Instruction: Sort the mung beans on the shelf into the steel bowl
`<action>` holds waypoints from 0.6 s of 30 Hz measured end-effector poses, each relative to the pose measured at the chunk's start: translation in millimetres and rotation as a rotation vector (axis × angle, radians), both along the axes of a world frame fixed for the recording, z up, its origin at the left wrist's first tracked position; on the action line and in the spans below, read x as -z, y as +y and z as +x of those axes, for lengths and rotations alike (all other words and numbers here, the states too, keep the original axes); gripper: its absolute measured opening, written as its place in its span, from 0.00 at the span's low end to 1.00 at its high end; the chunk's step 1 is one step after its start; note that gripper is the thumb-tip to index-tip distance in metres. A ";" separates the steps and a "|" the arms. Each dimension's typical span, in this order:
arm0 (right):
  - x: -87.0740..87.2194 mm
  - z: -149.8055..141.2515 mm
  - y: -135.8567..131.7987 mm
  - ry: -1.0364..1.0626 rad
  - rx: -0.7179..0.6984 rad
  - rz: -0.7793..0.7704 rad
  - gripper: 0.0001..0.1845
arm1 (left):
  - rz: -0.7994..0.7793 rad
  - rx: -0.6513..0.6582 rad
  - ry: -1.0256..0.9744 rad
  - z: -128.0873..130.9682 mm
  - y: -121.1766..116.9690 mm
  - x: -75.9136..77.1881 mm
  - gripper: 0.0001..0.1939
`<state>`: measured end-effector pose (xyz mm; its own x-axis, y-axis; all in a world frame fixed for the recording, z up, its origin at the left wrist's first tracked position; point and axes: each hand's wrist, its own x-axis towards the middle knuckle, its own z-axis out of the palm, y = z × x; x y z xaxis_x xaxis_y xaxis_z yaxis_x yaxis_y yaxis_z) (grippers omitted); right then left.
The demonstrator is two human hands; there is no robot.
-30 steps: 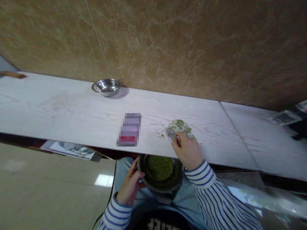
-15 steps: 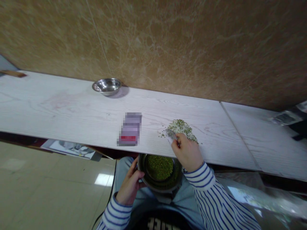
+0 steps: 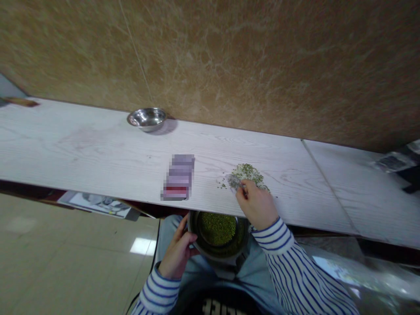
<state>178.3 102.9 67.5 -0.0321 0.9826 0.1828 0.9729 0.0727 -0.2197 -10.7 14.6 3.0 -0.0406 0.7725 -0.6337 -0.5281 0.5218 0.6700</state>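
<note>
Pinching a clear scoop beside the loose beans, right grip nearest

Lying just ahead of the right hand (image 3: 257,206), the loose beans (image 3: 247,170) spread ahead and off to the right of its grip, with a few stray ones ahead and to the left, past the scoop (image 3: 234,180). The patch is longer one way than the other, slanting from ahead of the grip back toward its right. The scoop, which seems to be thin clear plastic, points forward and left from the fingers, roughly along that same slant, at the patch's left edge. The grip is narrow, closed on the scoop's near end; whether the scoop has any beans in it, I cannot tell.

The left hand (image 3: 175,258) is farther from the patch. Its grip is wrapped on the left side of the pot (image 3: 243,234), thumb at the rim. The pot sits behind and left of the right grip, lower than the counter (image 3: 98,153) and close to its edge, which hides the far side. Beans (image 3: 218,227) cover much of the pot's inside, within a round inner wall.

Left of the right grip lies a blurred-out slab (image 3: 179,175). Farther ahead and left stands a shiny steel bowl (image 3: 147,120), upright near the wall (image 3: 210,57).
</note>
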 end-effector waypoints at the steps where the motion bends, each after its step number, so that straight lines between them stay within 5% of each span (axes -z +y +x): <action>1: -0.4 -0.5 1.4 -0.014 -0.007 0.000 0.14 | 0.001 -0.009 0.000 -0.7 0.8 0.9 0.35; 18: -22.5 -17.0 1.1 -0.279 -0.209 -0.036 0.15 | 0.043 0.015 0.040 -20.8 13.7 4.5 0.35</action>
<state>161.2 104.0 90.0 -0.2770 0.9552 0.1041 0.9607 0.2735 0.0466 -31.5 28.2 -1.5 -0.0537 0.7999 -0.5978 -0.4930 0.4994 0.7125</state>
